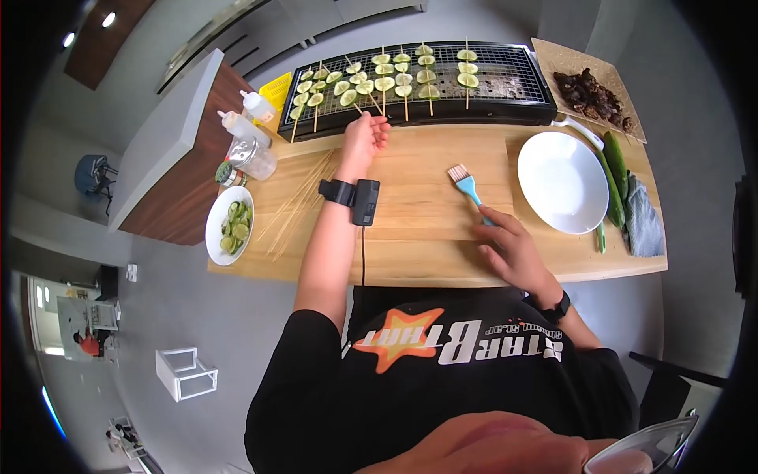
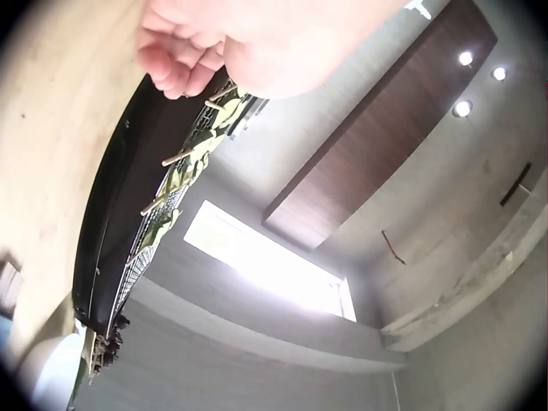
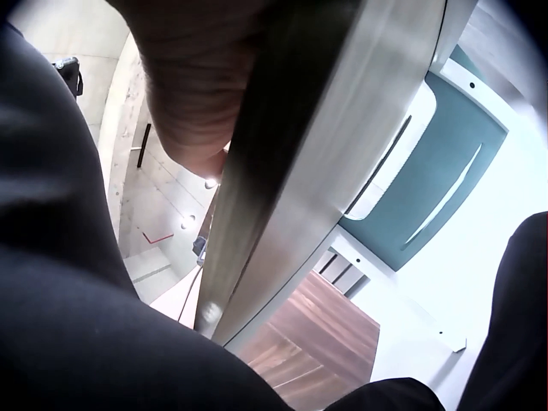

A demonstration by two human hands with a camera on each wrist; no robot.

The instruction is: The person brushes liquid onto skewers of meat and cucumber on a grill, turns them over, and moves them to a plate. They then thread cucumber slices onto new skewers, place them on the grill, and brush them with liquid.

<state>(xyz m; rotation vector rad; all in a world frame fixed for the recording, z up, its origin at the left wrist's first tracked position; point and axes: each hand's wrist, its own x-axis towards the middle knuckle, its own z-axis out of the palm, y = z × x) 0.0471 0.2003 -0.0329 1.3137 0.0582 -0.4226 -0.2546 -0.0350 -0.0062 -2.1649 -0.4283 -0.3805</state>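
At the near edge of the black grill point(image 1: 505, 107), my left hand point(image 1: 365, 144) has its fingertips at the end of a cucumber skewer point(image 1: 349, 96), pinching it. In the left wrist view the fingers of this hand point(image 2: 193, 56) are curled beside the skewer ends, and the palm hides the contact. Several skewers of green slices lie across the grill mesh. My right hand point(image 1: 513, 251) rests on the wooden table point(image 1: 410, 245), fingers round the blue handle of a brush point(image 1: 467, 186) whose bristles point toward the grill. In the right wrist view the brush is hidden.
Bare sticks point(image 1: 296, 204) and a bowl of slices point(image 1: 213, 229) lie left, by bottles point(image 1: 241, 126) and a jar point(image 1: 254, 160). Rightward are a white bowl point(image 1: 562, 182), cucumbers point(image 1: 616, 167), a grey cloth point(image 1: 643, 217) and a board point(image 1: 553, 57) with dark food.
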